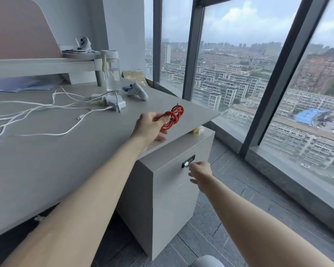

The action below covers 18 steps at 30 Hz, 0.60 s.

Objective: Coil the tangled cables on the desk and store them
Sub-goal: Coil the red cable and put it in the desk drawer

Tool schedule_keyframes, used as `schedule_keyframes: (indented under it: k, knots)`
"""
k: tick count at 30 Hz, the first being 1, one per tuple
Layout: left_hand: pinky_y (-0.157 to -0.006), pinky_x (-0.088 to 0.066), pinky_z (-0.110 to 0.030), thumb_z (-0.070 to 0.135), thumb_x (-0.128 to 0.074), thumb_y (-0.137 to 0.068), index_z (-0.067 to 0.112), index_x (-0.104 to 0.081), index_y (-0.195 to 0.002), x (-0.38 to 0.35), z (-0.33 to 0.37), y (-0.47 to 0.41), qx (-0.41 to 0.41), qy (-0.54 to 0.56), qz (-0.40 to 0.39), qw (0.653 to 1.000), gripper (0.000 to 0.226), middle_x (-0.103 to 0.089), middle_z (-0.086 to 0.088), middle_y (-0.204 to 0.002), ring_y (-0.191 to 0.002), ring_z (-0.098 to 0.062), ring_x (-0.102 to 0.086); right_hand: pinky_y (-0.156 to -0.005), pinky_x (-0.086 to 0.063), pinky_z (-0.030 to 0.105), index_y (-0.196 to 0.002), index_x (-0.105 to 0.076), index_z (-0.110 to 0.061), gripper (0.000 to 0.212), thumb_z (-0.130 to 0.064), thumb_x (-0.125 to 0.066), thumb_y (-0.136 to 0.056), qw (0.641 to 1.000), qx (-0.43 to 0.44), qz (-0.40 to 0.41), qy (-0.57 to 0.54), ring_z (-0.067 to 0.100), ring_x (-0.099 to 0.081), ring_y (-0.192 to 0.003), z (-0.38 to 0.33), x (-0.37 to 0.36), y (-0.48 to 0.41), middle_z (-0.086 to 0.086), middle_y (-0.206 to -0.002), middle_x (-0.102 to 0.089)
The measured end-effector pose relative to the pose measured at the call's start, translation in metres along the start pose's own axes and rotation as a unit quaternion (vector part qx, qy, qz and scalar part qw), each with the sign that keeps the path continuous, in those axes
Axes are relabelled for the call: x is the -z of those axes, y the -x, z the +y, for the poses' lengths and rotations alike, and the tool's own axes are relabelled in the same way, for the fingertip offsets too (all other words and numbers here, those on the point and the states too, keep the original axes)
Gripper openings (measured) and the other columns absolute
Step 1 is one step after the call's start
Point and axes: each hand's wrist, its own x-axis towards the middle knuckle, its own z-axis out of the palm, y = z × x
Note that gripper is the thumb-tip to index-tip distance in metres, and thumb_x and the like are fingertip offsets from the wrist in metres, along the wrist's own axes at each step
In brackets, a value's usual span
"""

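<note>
My left hand (148, 125) holds a coiled red cable (173, 117) above the desk's right front corner, thumb side resting near the desk edge. My right hand (200, 174) reaches to the black combination lock (188, 161) on the top drawer front of a grey cabinet (174, 199) beside the desk; its fingertips touch the lock's knob. Several white cables (46, 110) lie loose and tangled across the grey desk (66, 160), running to white chargers (115, 103).
A white game controller (138, 91), a clear water bottle (112, 74) and a monitor riser (42, 66) stand at the desk's back. Floor-to-ceiling windows (239, 74) run along the right. A yellow object (197, 130) sits on the cabinet top.
</note>
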Motion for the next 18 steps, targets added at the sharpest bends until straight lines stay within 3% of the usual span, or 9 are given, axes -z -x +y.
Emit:
schedule_keyframes:
  k: [3,5,8,13,18]
  knots:
    - [-0.055,-0.056,-0.032,0.023,-0.060,-0.095,0.004,-0.062,-0.118,0.001,-0.003,-0.002,-0.005,0.008,0.003,1.000,0.030,-0.068,-0.012,-0.098,-0.070,-0.017,-0.067,-0.084,-0.059,0.044,-0.093,-0.070,0.004,0.017,-0.009,-0.061,-0.087,1.000,-0.004,0.004,-0.013,0.032,-0.072,-0.090,0.005,-0.010,-0.006,0.016,-0.091,-0.073]
    - [-0.055,-0.055,-0.032,0.024,-0.060,-0.095,0.005,-0.063,-0.117,0.001,-0.003,-0.003,-0.009,0.003,0.002,1.000,0.030,-0.069,-0.012,-0.098,-0.069,-0.018,-0.067,-0.078,-0.059,0.039,-0.084,-0.070,0.002,0.009,-0.006,-0.065,-0.086,0.998,-0.012,-0.009,-0.057,0.024,-0.069,-0.076,0.004,-0.010,-0.006,0.010,-0.076,-0.068]
    - [-0.055,-0.055,-0.031,0.025,-0.059,-0.095,0.007,-0.064,-0.115,0.000,-0.002,0.001,-0.010,-0.008,-0.003,1.000,0.028,-0.069,-0.011,-0.097,-0.068,-0.018,-0.067,-0.066,-0.053,0.026,-0.074,-0.065,-0.006,0.013,-0.006,-0.070,-0.086,0.991,-0.034,-0.032,-0.122,0.013,-0.061,-0.065,0.006,-0.006,-0.007,0.006,-0.073,-0.066]
    - [-0.061,-0.058,-0.034,0.026,-0.060,-0.094,0.009,-0.065,-0.114,0.002,-0.002,0.007,-0.011,-0.015,-0.001,1.000,0.027,-0.070,-0.012,-0.096,-0.068,-0.020,-0.068,-0.065,-0.054,0.026,-0.086,-0.071,-0.006,0.007,-0.012,-0.073,-0.085,0.993,-0.019,-0.041,-0.113,0.010,-0.063,-0.067,0.010,0.002,-0.004,0.003,-0.077,-0.071]
    - [-0.066,-0.061,-0.038,0.026,-0.060,-0.094,0.011,-0.064,-0.114,0.004,0.000,0.012,-0.006,-0.018,0.008,1.000,0.025,-0.070,-0.011,-0.097,-0.068,-0.022,-0.068,-0.065,-0.056,0.029,-0.082,-0.070,-0.004,0.011,-0.014,-0.070,-0.085,0.993,-0.022,-0.013,-0.112,0.013,-0.062,-0.066,0.015,0.016,0.004,0.009,-0.080,-0.072]
